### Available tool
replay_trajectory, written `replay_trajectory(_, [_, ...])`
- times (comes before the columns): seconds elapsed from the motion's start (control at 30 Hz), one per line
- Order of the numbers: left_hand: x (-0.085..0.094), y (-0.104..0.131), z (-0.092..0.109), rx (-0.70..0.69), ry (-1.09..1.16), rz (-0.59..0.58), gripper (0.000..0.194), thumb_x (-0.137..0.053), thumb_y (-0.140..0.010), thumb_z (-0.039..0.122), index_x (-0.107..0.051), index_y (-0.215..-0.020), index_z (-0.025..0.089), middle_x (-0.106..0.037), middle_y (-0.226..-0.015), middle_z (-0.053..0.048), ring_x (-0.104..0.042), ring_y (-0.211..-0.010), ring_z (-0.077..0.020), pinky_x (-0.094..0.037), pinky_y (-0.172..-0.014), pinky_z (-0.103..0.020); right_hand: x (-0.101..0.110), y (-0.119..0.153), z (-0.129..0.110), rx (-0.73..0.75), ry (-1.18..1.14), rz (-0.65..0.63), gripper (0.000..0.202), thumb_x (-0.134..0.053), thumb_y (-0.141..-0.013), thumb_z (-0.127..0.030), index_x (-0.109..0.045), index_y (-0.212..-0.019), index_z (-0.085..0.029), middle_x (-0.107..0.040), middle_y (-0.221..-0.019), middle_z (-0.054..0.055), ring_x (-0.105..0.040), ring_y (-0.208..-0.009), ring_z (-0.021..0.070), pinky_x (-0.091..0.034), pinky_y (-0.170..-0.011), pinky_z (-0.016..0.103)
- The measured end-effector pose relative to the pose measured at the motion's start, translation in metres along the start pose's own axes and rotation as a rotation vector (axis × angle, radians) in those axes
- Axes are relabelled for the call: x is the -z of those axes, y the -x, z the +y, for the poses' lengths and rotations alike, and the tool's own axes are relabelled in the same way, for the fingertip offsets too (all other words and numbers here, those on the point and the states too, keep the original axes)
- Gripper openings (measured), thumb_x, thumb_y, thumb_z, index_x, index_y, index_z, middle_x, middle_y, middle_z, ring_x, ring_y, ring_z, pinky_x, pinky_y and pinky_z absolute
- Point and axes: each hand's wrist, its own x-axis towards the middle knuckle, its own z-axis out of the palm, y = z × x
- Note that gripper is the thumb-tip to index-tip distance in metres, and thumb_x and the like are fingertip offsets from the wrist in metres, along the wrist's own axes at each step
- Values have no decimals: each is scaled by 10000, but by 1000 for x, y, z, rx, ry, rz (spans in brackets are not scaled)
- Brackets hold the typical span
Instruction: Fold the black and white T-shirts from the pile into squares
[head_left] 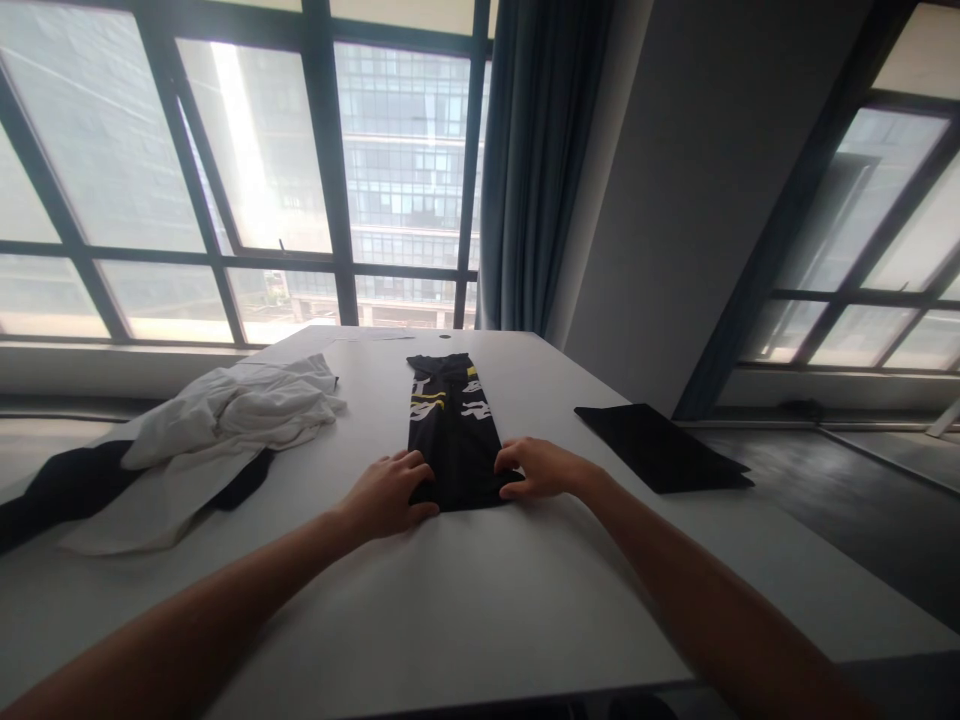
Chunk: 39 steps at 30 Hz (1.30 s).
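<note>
A black T-shirt (pixel 454 455) with white and yellow print lies on the white table, folded into a long narrow strip. Its collar end points away from me, toward the window. My left hand (pixel 390 493) pinches the near left corner of the hem, thumb low and fingers curled over the edge. On the opposite side, my right hand (pixel 541 468) has the near right corner between thumb and fingers. Both hands rest close to the tabletop.
White and black clothes (pixel 240 415) lie in a crumpled heap on the left of the table (pixel 450 610). A flat black folded piece (pixel 660 445) sits at the right edge. Behind the table are windows, a blue curtain (pixel 536 170) and a pillar.
</note>
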Motion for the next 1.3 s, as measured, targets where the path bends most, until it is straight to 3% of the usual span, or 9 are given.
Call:
replay_trajectory(0.13, [-11,-3,-1,-43,37,102,199,-536,-938,324,-718,-947,242,-680,-993,-69,-628,-942,-226,-511,-828,-353,-10,-7,-10,124,5,135,254,-719,-839,-383,-770,-1026,-218,-691,-1087,91,-628,-1006,244,-475,-917,376])
replay_trajectory(0.37, [-13,-4,-6,-112,146,416,200,-491,-956,247,-671,-884,199,-635,-889,-54,-602,-841,-190,-497,-726,-303,-34,-28,-36,103,-160,340,474,-555,-904,-179,-584,-1375,-227,-728,-1080,62,-673,-941,198,-507,-861,318])
replay_trajectory(0.47, [-11,-4,-3,-156,168,469,193,-491,-965,247,-669,-910,197,-630,-866,-48,-599,-789,-174,-486,-698,-286,-40,-35,-44,113,-120,379,423,-563,-874,-161,-638,-1285,-224,-713,-1178,66,-660,-1044,216,-488,-921,326])
replay_trajectory(0.6, [-9,-4,0,-158,236,511,195,-485,-973,240,-665,-913,195,-627,-830,-36,-593,-736,-149,-471,-669,-261,-38,-43,-55,39,-23,401,258,-580,-847,-194,-684,-1083,-187,-722,-1037,76,-656,-962,224,-466,-824,307])
replay_trajectory(0.77, [-11,-4,1,-99,309,515,182,-573,-934,325,-628,-1052,198,-638,-928,-61,-618,-842,-197,-511,-740,-314,-24,-65,-68,17,102,412,153,-565,-809,-166,-655,-931,-186,-682,-940,70,-613,-838,203,-378,-686,280])
replay_trajectory(0.83, [-14,-5,0,-17,305,526,403,-687,-846,372,-558,-1188,201,-622,-1020,-81,-616,-926,-246,-533,-787,-375,-18,-74,-72,20,111,461,108,-555,-820,-176,-643,-883,-183,-661,-973,72,-588,-816,187,-350,-662,278])
replay_trajectory(0.97, [-20,-7,-7,119,275,511,559,-643,-795,193,-430,-1311,208,-563,-1130,-100,-596,-1011,-273,-534,-867,-446,-17,-82,-76,6,67,511,90,-547,-834,-192,-626,-875,-186,-640,-963,46,-544,-734,157,-316,-633,276])
replay_trajectory(1.17, [-9,-4,0,189,121,272,556,-536,-750,59,-465,-1296,142,-554,-1166,-146,-586,-1055,-290,-529,-889,-427,-28,-71,-68,-15,67,491,112,-522,-849,-187,-625,-893,-189,-631,-934,44,-556,-740,163,-327,-635,274])
replay_trajectory(1.3, [6,0,11,131,11,109,334,-512,-791,65,-603,-1097,163,-608,-1103,-129,-593,-1076,-277,-533,-881,-374,-30,-58,-58,19,128,387,149,-545,-803,-151,-649,-900,-194,-641,-957,40,-584,-752,162,-345,-630,269])
